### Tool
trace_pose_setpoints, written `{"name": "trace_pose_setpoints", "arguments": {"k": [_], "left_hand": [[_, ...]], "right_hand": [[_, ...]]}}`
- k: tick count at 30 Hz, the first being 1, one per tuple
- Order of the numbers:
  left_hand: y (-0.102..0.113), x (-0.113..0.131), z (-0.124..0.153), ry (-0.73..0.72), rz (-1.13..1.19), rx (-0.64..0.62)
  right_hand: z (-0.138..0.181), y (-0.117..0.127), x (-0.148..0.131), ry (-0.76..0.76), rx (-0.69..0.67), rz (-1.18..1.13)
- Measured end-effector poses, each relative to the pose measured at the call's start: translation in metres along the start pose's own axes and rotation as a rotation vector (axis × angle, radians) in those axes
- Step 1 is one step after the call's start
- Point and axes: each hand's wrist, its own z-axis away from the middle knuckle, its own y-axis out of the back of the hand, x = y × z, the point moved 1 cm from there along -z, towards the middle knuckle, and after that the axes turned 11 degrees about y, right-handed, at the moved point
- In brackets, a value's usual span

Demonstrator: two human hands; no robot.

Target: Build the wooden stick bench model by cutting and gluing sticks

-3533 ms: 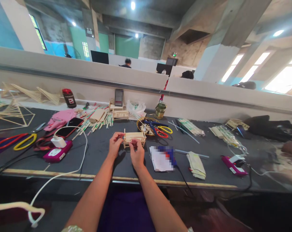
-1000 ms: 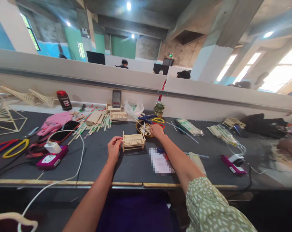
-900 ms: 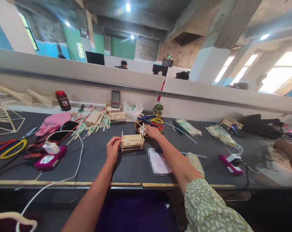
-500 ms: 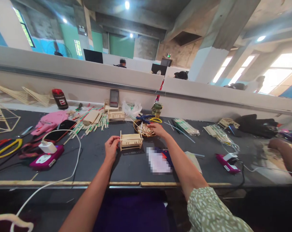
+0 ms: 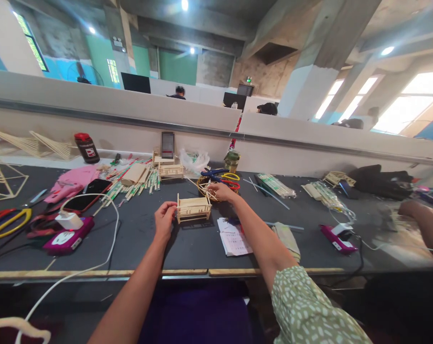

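Observation:
My left hand (image 5: 165, 217) grips the left end of a small wooden-stick model (image 5: 194, 208), which stands on the dark table. It looks like a little bench or bed frame with slats and corner posts. My right hand (image 5: 220, 192) is over a round basket (image 5: 201, 184) of short sticks, its fingers bent together at the sticks; whether a stick is between them is too small to make out. Scissors with blue, red and yellow handles (image 5: 231, 176) lie across the basket's back. A second stick model (image 5: 171, 170) stands behind, near the phone (image 5: 167, 145).
Paper-wrapped sticks (image 5: 141, 179) lie left of centre. A notebook (image 5: 234, 239) sits beneath my right forearm. Purple power strips (image 5: 69, 235) with a white cable lie at left and right. A bottle (image 5: 86, 148) stands by the partition. Another person's arm (image 5: 422, 224) reaches in at far right.
My right hand has moved slightly left and deeper over the basket of sticks. My left hand stays on the stick model, which has not moved on the table.

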Motion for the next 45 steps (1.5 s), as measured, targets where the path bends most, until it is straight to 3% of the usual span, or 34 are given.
{"name": "trace_pose_setpoints", "arguments": {"k": [5,12,19,23,31,39,45], "left_hand": [[-0.001,0.001,0.001,-0.006,-0.009,0.012],[0.0,0.001,0.001,0.002,-0.016,0.011],[0.0,-0.003,-0.003,-0.009,-0.031,0.021],[0.0,-0.003,-0.003,-0.001,-0.032,0.028],[-0.001,-0.001,-0.001,-0.001,-0.022,0.036],[-0.002,-0.001,0.001,-0.007,-0.025,0.029],[-0.003,0.0,0.001,0.001,-0.023,0.028]], "right_hand": [[0.007,0.016,0.007,-0.051,0.097,0.012],[0.025,0.018,0.007,-0.112,-0.001,0.076],[0.033,0.032,0.017,-0.351,0.191,0.299],[0.029,0.028,0.016,-0.379,0.163,0.338],[0.015,0.014,0.003,-0.273,-0.011,0.339],[0.023,0.022,0.005,-0.436,0.073,0.409],[0.015,0.012,0.0,-0.476,0.065,0.407]]}}
